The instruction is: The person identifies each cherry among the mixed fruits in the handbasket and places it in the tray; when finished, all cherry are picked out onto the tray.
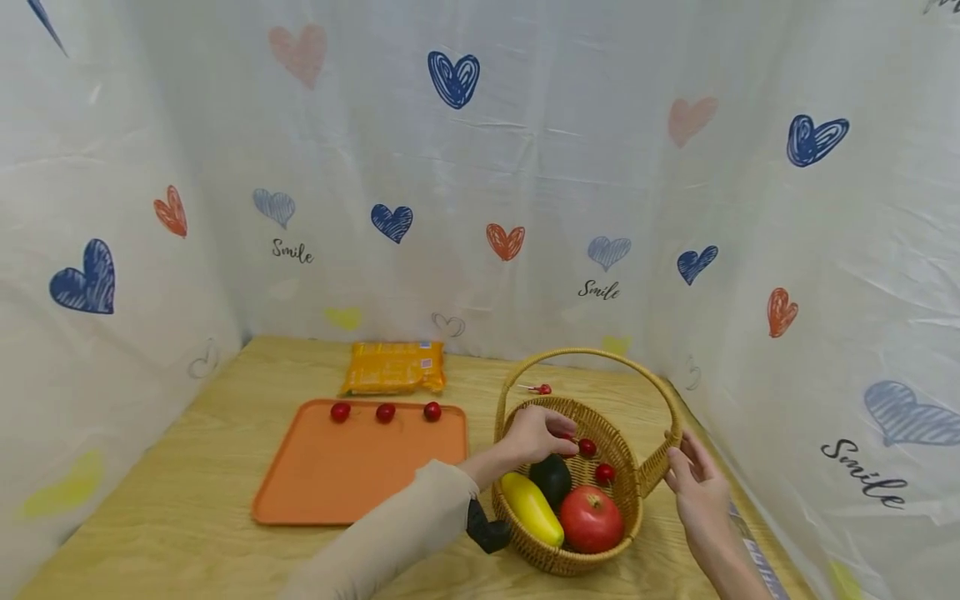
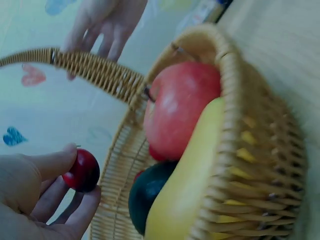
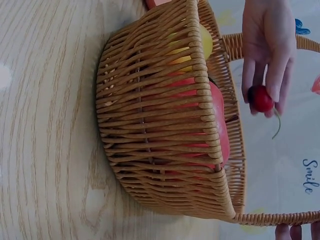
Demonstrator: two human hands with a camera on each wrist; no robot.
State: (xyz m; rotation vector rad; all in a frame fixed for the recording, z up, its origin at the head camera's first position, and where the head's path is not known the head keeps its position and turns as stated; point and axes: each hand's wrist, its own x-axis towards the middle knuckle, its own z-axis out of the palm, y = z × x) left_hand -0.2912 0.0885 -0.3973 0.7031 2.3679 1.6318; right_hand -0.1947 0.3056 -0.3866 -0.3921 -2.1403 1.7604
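Observation:
My left hand [image 1: 531,435] reaches over the wicker basket [image 1: 566,560] and pinches a dark red cherry [image 2: 82,171] between thumb and fingers. A thin green stem hangs from this cherry [image 3: 261,99] in the right wrist view. At the basket's right side my right hand [image 1: 696,483] grips the lower part of the handle [image 1: 666,400], thumb on the near side. Inside the basket lie a yellow elongated fruit [image 1: 531,507], a dark green fruit [image 1: 551,477], a large red pomegranate-like fruit [image 1: 592,518] and two loose cherries [image 1: 604,472].
An orange tray [image 1: 345,475] lies left of the basket, with three cherries [image 1: 385,412] along its far edge. Behind it is an orange packet [image 1: 396,367]. A small red stemmed item [image 1: 543,389] lies on the table beyond the basket. Heart-printed curtains [image 1: 450,167] enclose the table.

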